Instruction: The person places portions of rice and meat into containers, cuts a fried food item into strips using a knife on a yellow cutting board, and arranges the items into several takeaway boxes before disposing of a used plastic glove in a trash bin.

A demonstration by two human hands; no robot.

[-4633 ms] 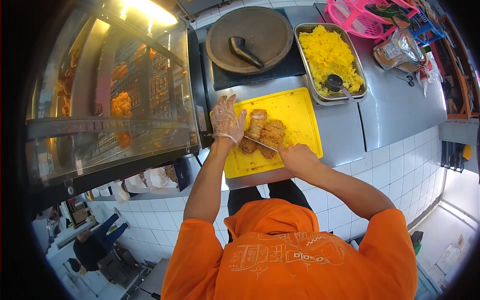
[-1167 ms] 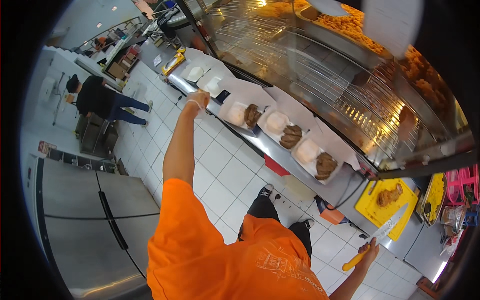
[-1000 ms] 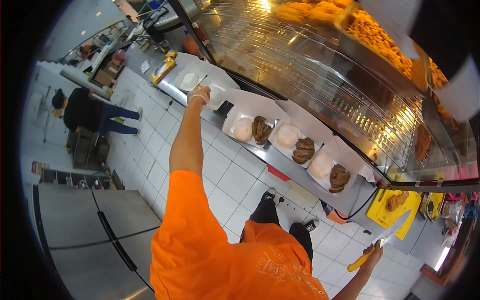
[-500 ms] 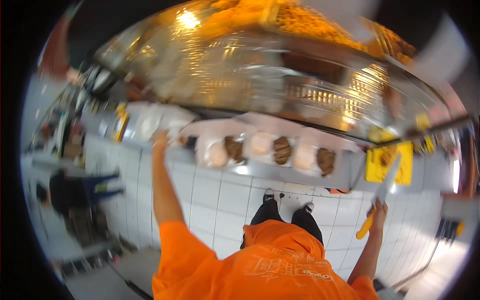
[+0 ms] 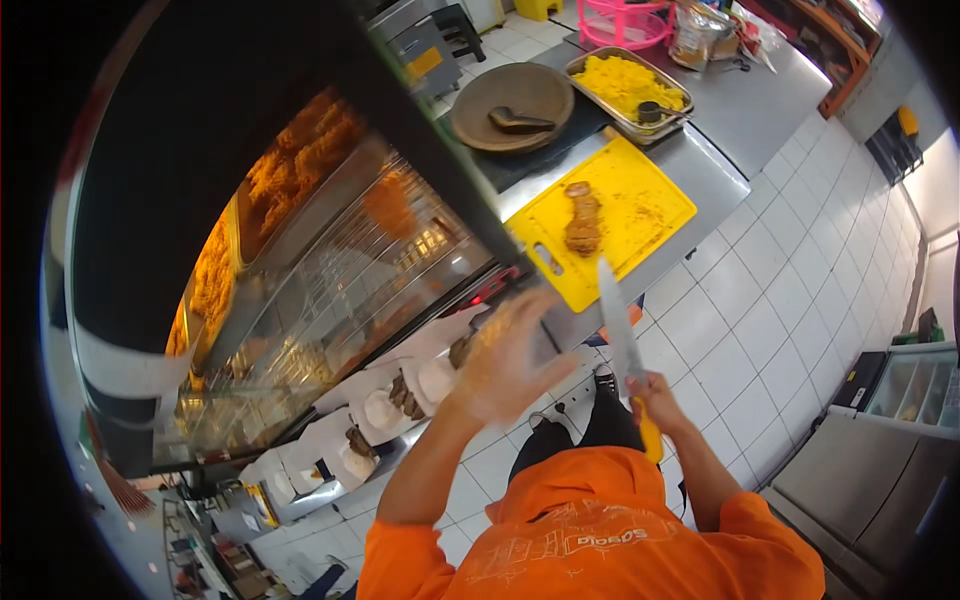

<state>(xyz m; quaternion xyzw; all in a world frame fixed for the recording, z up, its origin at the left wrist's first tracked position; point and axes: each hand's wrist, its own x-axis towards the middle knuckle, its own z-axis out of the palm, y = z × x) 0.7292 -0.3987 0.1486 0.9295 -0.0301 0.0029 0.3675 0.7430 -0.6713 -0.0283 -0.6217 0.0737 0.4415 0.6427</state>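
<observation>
My right hand (image 5: 658,402) grips a large knife (image 5: 622,325) by its yellow handle, blade pointing away from me toward a yellow cutting board (image 5: 650,190). On that board lies a sliced piece of browned meat (image 5: 582,222), crumbs scattered to its right. My left hand (image 5: 515,350), blurred by motion and seemingly in a clear glove, is raised with fingers and thumb apart and nothing in it. Below and left of it stand open white takeaway boxes (image 5: 383,410) holding rice and dark brown slices; the hand partly hides the nearest one.
Beyond the board are a stone mortar (image 5: 512,100) with a dark pestle and a metal tray (image 5: 628,88) of yellow food with a scoop. A glass display case (image 5: 330,250) of fried food rises at left. A pink rack (image 5: 625,22) stands at the back.
My view has turned right toward the cutting board. My left hand has come away from the boxes at the far left and is now near the board. The knife stays in my right hand.
</observation>
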